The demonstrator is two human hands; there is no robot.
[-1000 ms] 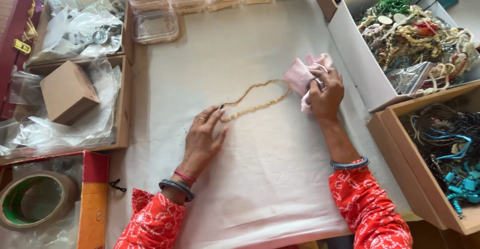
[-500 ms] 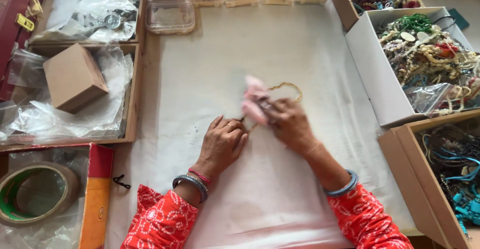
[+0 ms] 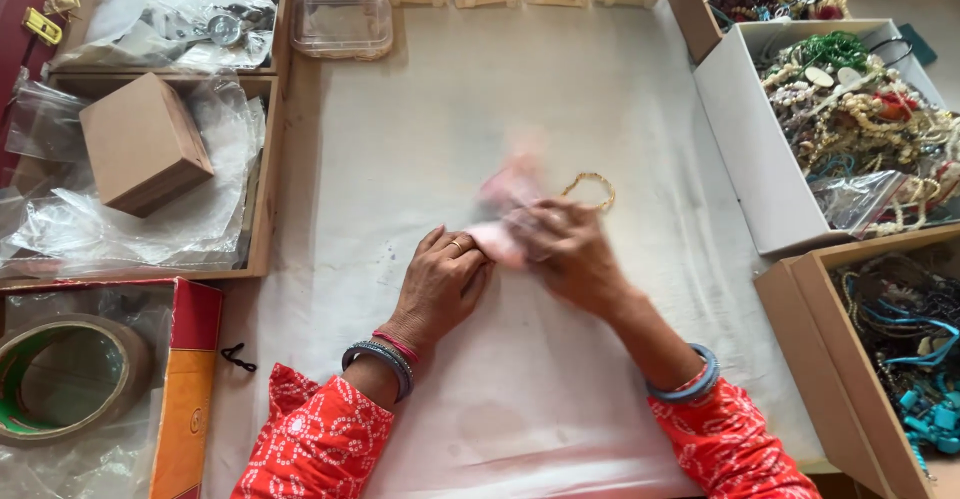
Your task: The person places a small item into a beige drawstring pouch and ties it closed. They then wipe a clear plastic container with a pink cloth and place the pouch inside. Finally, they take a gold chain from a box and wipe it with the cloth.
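Left hand: the left hand point(image 3: 440, 281) lies palm down on the white paper point(image 3: 440, 139), fingers loosely spread, fingertips touching the pink cloth point(image 3: 503, 209) — no clear grip to be seen.
Right hand: the right hand point(image 3: 565, 254) is blurred, curled over the cloth and seemingly pinching it; how tightly cannot be told.
Pink cloth: between the two hands, smeared by motion.
Gold chain point(image 3: 592, 185): just beyond the right hand's fingers — only a loop shows.
Far side of the right hand: a white box of jewellery point(image 3: 745, 149).
Beyond the left hand: a brown box point(image 3: 143, 144).
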